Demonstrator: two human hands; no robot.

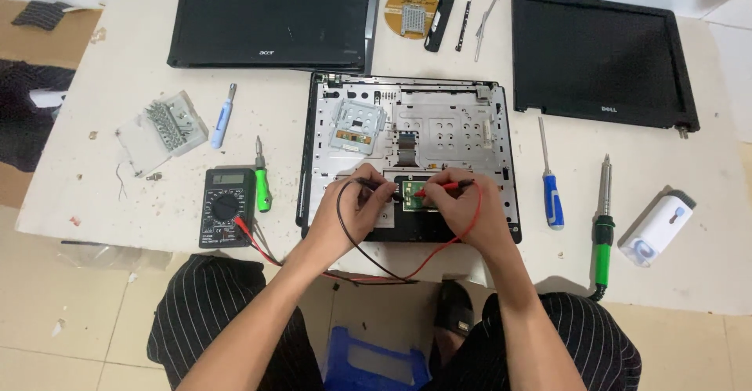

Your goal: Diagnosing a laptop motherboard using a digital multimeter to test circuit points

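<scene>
left hand (356, 211): closed round the black probe (376, 185), pinched pen-style near the tip
right hand (462, 207): same deal, curled tight on the red probe (446, 189)
probe tips: both down on the small green board (413, 199) at the front edge of the opened laptop base (407, 132), mid-table
handling: probes light, stiff, thin plastic; best gripped low on the barrel, probably slip off tiny pads easily
board: looks fragile, light touch only
leads: soft, floppy, looping off the table edge back to the multimeter (226, 207) on the left
nearby: green screwdriver (262, 178), blue screwdriver (551, 191), soldering iron (603, 226)
</scene>
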